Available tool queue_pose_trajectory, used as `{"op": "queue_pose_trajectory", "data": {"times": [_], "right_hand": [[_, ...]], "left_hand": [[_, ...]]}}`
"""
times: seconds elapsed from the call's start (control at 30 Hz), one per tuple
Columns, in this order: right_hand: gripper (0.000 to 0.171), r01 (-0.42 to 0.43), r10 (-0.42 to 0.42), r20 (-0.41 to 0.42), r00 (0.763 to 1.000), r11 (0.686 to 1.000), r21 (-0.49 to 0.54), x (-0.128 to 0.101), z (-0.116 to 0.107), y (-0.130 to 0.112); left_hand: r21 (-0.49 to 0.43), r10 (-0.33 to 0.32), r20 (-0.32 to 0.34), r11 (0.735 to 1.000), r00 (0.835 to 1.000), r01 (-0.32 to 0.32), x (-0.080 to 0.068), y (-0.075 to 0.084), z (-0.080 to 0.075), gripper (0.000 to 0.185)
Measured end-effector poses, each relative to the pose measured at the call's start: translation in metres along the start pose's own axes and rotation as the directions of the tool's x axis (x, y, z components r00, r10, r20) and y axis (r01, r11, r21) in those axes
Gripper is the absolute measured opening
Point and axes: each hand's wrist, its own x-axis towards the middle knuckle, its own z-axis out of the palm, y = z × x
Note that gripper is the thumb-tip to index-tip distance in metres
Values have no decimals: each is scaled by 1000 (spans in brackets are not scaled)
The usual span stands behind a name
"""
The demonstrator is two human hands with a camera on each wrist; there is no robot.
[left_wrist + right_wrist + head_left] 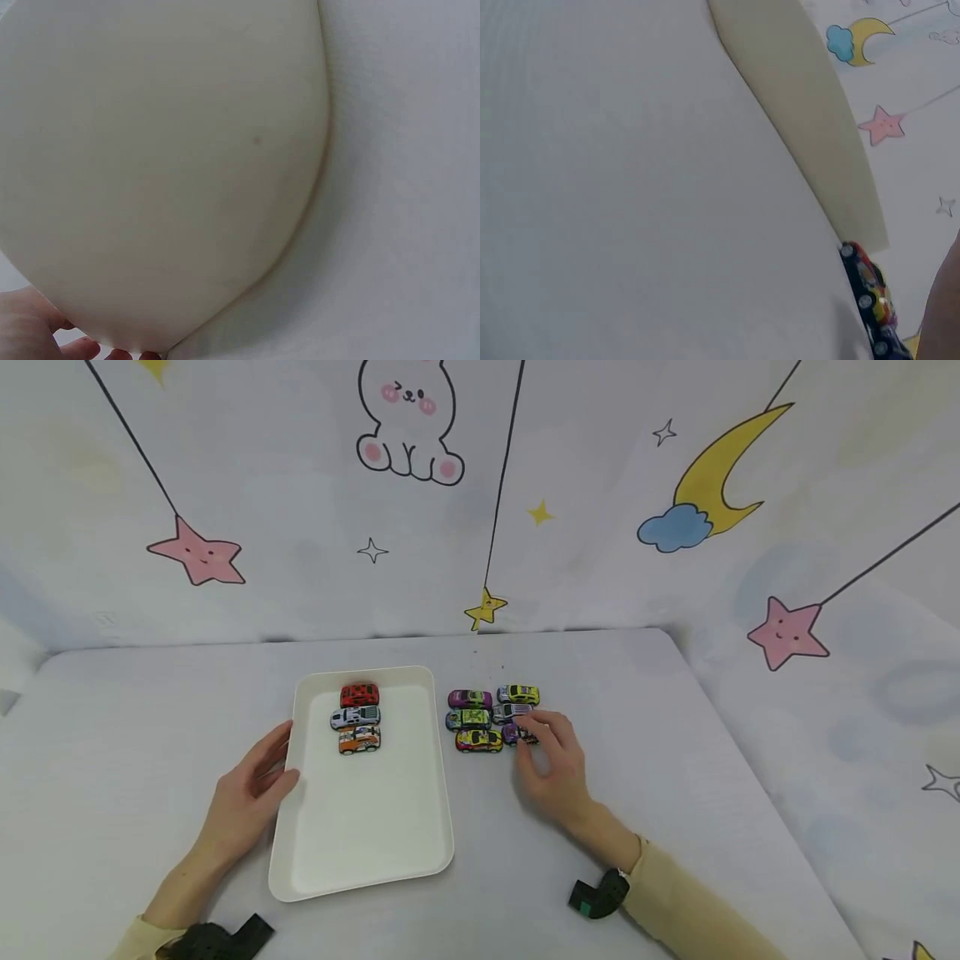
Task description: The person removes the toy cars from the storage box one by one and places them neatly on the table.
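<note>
In the head view my left hand grips the left rim of a white tray, thumb over the edge, other fingers along its outer side. Near the tray's far end lie a red toy car, a white one and an orange one. Right of the tray, my right hand is at a purple toy car, thumb and a fingertip on either side; whether they pinch it I cannot tell. Just beyond is a silver toy car, partly covered by the fingers.
More toy cars lie between tray and right hand: a purple one, a green one, a yellow-red one and a yellow one. The white table meets a wall covering with cartoon prints at its far edge.
</note>
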Motion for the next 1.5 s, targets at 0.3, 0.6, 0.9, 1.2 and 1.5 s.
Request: {"op": "queue_pose_trajectory", "data": {"times": [0.3,0.6,0.9,1.2,1.5], "right_hand": [[26,125,-142,88,986,976,177,8,31,-33],[35,75,-158,389,908,973,220,21,58,-54],[40,16,-23,692,722,1000,17,54,76,-78],[35,131,25,764,645,981,-143,59,100,-86],[32,255,-58,715,696,952,-171,60,107,-87]], "left_hand": [[3,-1,2,1000,1000,1,1,3,-1,63],[17,-4,1,1000,1000,4,0,2,0,63],[20,-16,5,1000,1000,16,-1,0,1,63],[6,-8,-1,1000,1000,8,-1,0,2,63],[18,4,-13,1000,1000,-4,0,1,1,63]]}}
